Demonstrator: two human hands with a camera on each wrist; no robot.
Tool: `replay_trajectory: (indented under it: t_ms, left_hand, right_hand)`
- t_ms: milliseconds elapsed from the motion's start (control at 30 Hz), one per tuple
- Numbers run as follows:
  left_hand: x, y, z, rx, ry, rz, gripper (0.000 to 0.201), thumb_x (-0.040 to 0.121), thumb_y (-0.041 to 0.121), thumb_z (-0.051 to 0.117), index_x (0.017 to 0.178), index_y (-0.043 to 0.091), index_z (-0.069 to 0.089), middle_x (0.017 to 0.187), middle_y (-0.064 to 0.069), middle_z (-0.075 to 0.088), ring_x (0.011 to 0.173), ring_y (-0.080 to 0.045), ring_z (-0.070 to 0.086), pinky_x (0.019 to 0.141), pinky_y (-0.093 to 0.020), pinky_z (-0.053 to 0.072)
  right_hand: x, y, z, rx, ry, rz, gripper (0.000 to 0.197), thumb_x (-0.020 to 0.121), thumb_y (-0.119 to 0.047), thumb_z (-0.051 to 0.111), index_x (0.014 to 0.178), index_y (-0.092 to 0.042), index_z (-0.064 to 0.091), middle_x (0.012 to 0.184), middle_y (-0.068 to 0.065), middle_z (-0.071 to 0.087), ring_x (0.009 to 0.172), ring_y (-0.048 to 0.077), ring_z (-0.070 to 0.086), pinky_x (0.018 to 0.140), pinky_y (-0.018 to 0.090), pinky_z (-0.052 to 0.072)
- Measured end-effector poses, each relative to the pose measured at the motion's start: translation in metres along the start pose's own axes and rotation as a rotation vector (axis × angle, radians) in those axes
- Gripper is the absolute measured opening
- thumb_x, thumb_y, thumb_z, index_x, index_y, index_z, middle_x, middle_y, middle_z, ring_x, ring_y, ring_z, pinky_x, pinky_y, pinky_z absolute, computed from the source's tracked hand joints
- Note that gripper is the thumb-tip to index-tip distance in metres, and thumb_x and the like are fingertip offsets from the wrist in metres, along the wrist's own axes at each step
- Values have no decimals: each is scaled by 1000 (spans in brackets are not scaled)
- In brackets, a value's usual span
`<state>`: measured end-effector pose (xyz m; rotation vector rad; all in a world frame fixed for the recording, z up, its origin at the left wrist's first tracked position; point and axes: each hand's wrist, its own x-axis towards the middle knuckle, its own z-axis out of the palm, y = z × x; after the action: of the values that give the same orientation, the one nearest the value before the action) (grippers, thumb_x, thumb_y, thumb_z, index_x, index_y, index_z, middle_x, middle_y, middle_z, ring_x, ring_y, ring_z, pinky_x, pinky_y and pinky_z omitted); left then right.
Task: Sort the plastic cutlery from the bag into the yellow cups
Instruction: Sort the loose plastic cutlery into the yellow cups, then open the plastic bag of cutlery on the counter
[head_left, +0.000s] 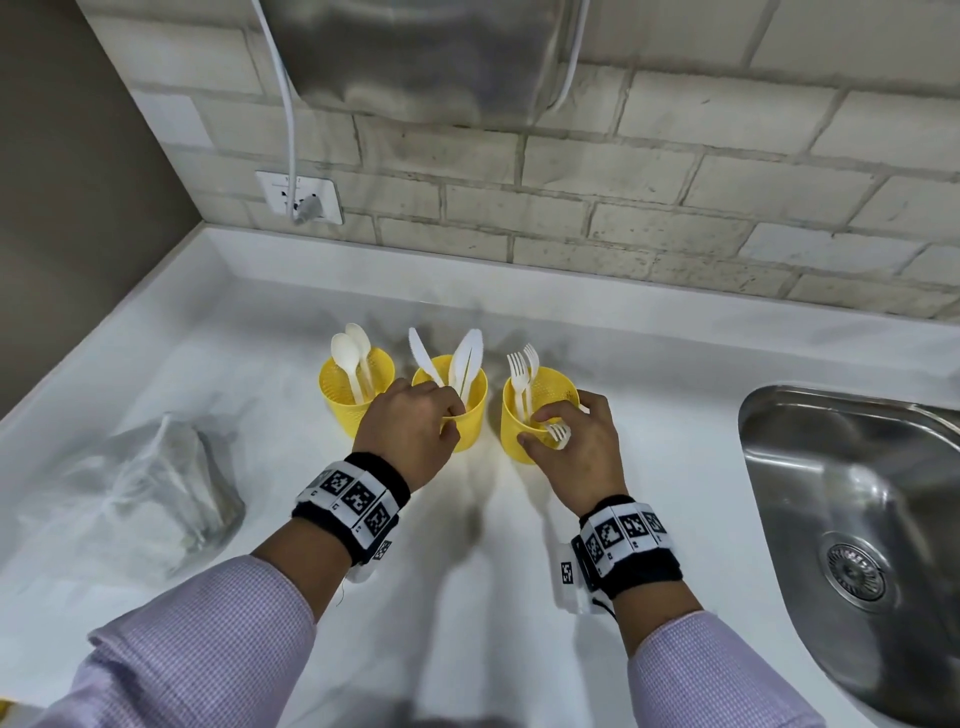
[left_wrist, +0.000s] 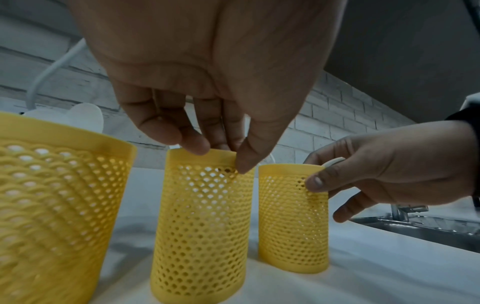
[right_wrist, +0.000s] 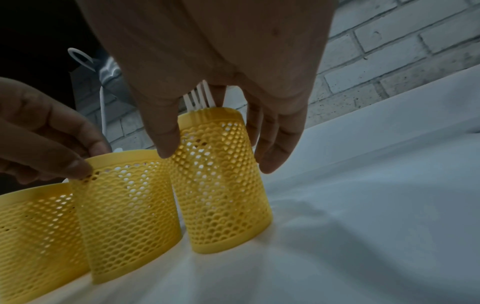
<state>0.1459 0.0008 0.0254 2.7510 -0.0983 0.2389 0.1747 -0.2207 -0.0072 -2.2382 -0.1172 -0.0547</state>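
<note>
1. Currently, three yellow perforated cups stand upright in a row on the white countertop (head_left: 649, 467), well behind its front edge and to the left of the steel sink (head_left: 852, 499).
2. Left cup (head_left: 337, 387): holds two white plastic spoons (head_left: 352, 356), bowls up.
3. Middle cup (head_left: 470, 426): holds white plastic knives (head_left: 465, 358), blades up and leaning apart.
4. Right cup (head_left: 514, 415): holds two white plastic forks (head_left: 521, 366), tines up, against its far wall.
5. Left hand (head_left: 410, 434): positioned over the near rim of the middle cup. The left wrist view shows the thumb on the outside of the rim and the fingertips (left_wrist: 193, 144) at its top edge, pinching the rim. A thin pale object appears to sit between the fingers; the head view is too indistinct to confirm what it is.
6. Right hand (head_left: 582, 449): positioned at the near side of the right cup. The thumb presses the outer wall, and the fingers are curled over the rim, clamped on a third fork (head_left: 558, 432), which lies tilted across the rim with its tines pointing toward the person.
7. Plastic bag (head_left: 150, 488): lies crumpled on the countertop, well to the left of the cups, clear of both hands. Its contents cannot be determined.
8. Wall behind: pale brick, with a socket (head_left: 300, 197) and a white cable (head_left: 291, 104).
</note>
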Motion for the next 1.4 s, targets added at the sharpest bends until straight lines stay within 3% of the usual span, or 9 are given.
replay_trajectory:
  t_ms: [167, 300, 533, 667, 800, 967, 1167, 1267, 1400]
  left_hand:
    - [0, -1, 0, 3, -7, -32, 12, 85, 19, 68, 95, 24, 73, 91, 3, 72, 86, -27, 57, 77, -38, 50]
    - [0, -1, -1, 5, -9, -48, 13, 85, 19, 68, 96, 23, 73, 92, 2, 72, 87, -28, 57, 77, -38, 51]
    - [-11, 10, -21, -54, 88, -7, 28, 80, 21, 74, 108, 22, 70, 96, 2, 70, 86, -29, 58, 77, -39, 53]
    - [-40, 16, -48, -124, 200, 39, 29, 82, 26, 71, 111, 24, 67, 98, 8, 67, 85, -22, 57, 76, -34, 50]
    - [-89, 6, -71, -154, 183, -19, 33, 84, 37, 62, 116, 29, 64, 104, 14, 64, 84, -16, 55, 77, -31, 49]
    - [-152, -41, -91, -156, 143, -200, 33, 84, 39, 65, 117, 37, 61, 106, 17, 58, 85, -10, 57, 75, -30, 48]
    - [-205, -129, -111, -99, 189, -474, 45, 81, 21, 81, 121, 28, 62, 112, 3, 59, 84, -19, 60, 73, -37, 50]
    - [-219, -174, -119, -56, 218, -589, 48, 82, 24, 81, 125, 25, 59, 117, -6, 56, 95, -31, 60, 86, -49, 52]
    - [-226, -226, -127, -45, 211, -733, 52, 87, 34, 76, 131, 18, 55, 125, -19, 56, 120, -39, 47, 107, -54, 37]
  right_hand:
    - [1, 0, 7, -16, 49, 17, 24, 76, -22, 87, 96, -20, 74, 128, 2, 45, 115, 22, 56, 88, 14, 34]
    - [-1, 0, 10, -33, 66, 29, 25, 76, -24, 87, 97, -21, 73, 129, 3, 45, 117, 27, 57, 93, 22, 39]
    - [-13, -16, 1, -119, 73, 26, 66, 76, -39, 81, 135, -27, 53, 146, 6, 34, 128, 36, 41, 104, 44, 43]
    - [-35, -49, -8, -61, 210, -104, 59, 77, -46, 68, 130, -26, 56, 141, 6, 37, 124, 32, 38, 105, 46, 38]
    - [-66, -83, -7, 37, 231, -276, 43, 81, -37, 67, 121, -22, 62, 133, 4, 43, 122, 28, 42, 104, 40, 39]
    - [-98, -113, 25, 207, 47, -429, 29, 86, -20, 67, 114, -15, 65, 122, 1, 52, 121, 22, 53, 102, 30, 43]
    - [-119, -131, 107, 173, -353, -408, 39, 90, -31, 59, 128, -23, 56, 137, -4, 44, 135, 12, 43, 109, 31, 40]
    - [-119, -143, 152, 166, -487, -332, 48, 91, -33, 61, 137, -24, 49, 147, -2, 37, 141, 10, 37, 115, 33, 36]
    - [-113, -166, 212, 90, -583, -277, 69, 91, -35, 66, 152, -22, 36, 160, 4, 27, 152, 16, 22, 123, 37, 26]
